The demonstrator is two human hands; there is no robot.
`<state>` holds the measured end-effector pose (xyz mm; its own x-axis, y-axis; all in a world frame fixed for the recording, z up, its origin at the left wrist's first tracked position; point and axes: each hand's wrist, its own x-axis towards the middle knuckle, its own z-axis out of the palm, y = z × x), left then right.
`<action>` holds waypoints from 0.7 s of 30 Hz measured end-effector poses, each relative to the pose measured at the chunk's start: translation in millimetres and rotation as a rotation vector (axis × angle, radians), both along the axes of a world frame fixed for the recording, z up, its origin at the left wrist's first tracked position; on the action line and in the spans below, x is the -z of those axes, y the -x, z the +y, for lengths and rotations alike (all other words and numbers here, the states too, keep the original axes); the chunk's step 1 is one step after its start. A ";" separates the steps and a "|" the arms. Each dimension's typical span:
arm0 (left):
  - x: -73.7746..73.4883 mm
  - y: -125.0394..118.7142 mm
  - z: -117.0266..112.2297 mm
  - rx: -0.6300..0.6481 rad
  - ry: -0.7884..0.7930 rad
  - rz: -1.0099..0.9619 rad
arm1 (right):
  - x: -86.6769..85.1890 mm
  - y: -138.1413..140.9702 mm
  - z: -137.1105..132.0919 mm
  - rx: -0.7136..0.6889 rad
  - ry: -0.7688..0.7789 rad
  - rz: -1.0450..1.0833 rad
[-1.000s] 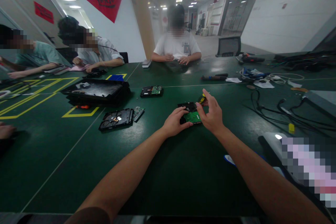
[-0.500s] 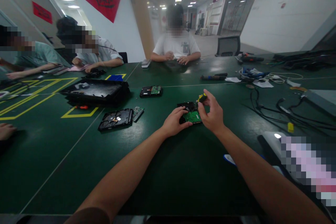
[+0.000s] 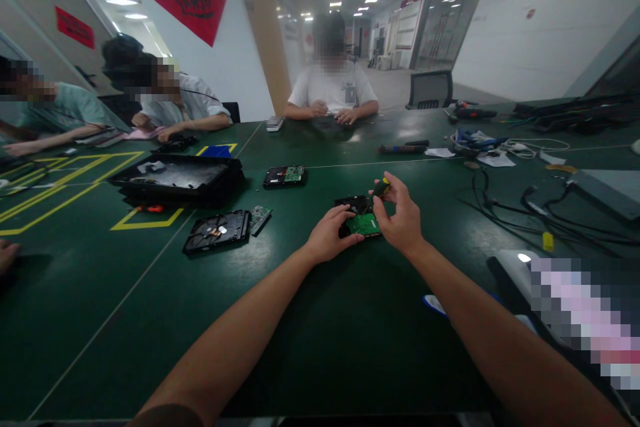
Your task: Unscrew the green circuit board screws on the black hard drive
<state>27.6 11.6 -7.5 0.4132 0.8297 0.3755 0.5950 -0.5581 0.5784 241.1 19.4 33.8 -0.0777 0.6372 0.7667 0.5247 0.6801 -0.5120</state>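
Observation:
A hard drive point(image 3: 364, 223) with a green circuit board lies on the green table in front of me. My left hand point(image 3: 332, 233) grips its left side, thumb along the near edge and fingers over the far part. Between the fingertips of my right hand point(image 3: 397, 217) is a screwdriver point(image 3: 381, 187) with a dark and yellow handle, held tilted over the drive's right side. Its tip is too small to make out. To the left sit another hard drive point(image 3: 217, 230) and a loose circuit board point(image 3: 260, 219). A further hard drive point(image 3: 285, 176) rests farther back.
A black tray point(image 3: 175, 173) stands at the left. Black cables point(image 3: 530, 213) and a grey metal box point(image 3: 607, 190) lie on the right, with tools point(image 3: 403, 148) farther back. A co-worker point(image 3: 333, 90) sits opposite; others sit at the left.
The screwdriver handle has turned in my right fingers, showing more of its dark side. My left hand stays on the hard drive. The whole view has shifted slightly.

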 end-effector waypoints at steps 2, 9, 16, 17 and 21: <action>-0.4 -0.1 -0.1 0.001 0.005 0.002 | -0.2 0.0 0.4 0.005 -0.001 0.003; -2.6 -0.1 -1.3 0.001 0.007 0.002 | -1.7 -1.5 -0.2 0.066 -0.048 -0.067; -3.1 -0.3 -1.7 0.003 -0.006 0.017 | 2.9 -2.3 3.3 0.063 -0.027 -0.010; -2.8 -0.2 -1.7 0.003 -0.009 0.018 | 3.0 -2.8 3.6 0.070 -0.030 -0.016; -1.0 0.0 -1.2 -0.001 -0.013 0.010 | 2.4 -2.8 2.5 0.063 -0.059 -0.057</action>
<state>27.7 10.4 -6.5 0.4161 0.8251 0.3822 0.6016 -0.5650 0.5647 244.0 21.9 31.4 -0.0834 0.5958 0.7988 0.5948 0.6729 -0.4398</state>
